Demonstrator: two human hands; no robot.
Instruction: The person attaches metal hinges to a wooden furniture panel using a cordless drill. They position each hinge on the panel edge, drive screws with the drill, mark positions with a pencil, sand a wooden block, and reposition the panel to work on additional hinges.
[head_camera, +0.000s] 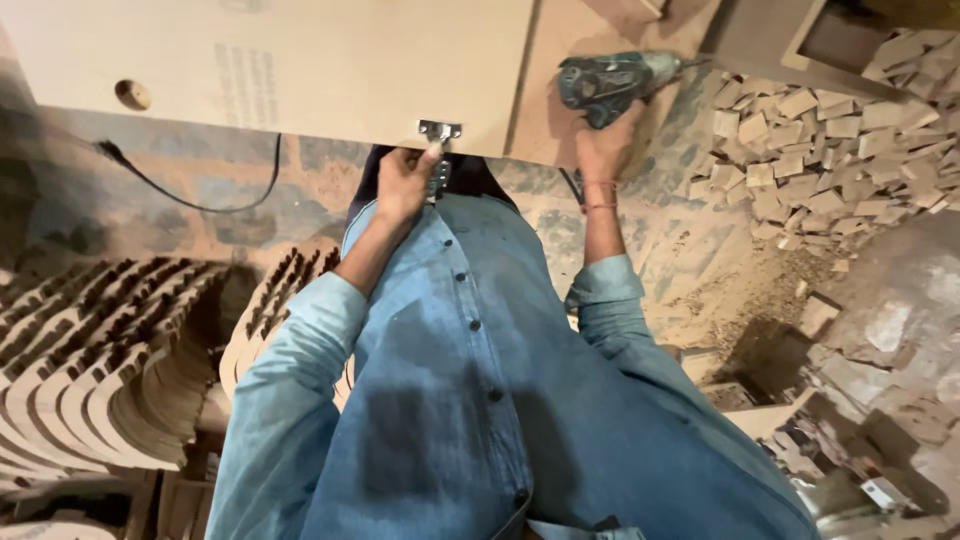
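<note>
Hands: both raised to the near edge of a pale board, sleeves of a blue denim shirt (480, 400) rolled to the forearms.
Left hand (402, 185): fingers curled, thumb and fingertips pressed up against a small metal hinge (439, 130) that sits on the board's near edge; a part of the hinge hangs down just beside the palm.
Right hand (606, 150): closed tight around the grip of a green power drill (610, 80), a red thread around the wrist; the drill lies tilted, its nose pointing away to the right, well apart from the hinge.
Board (300, 70): light wooden panel on the desk, just beyond both hands, with a round recess (132, 94) far to the left of the left hand.
Cable (190, 190): black cord trailing under the board's edge, left of the left hand.
Left of the body: stacks of curved wooden cut-outs (100, 360).
Right, beyond the drill: heap of small wooden blocks (830, 140) on a dusty floor.
</note>
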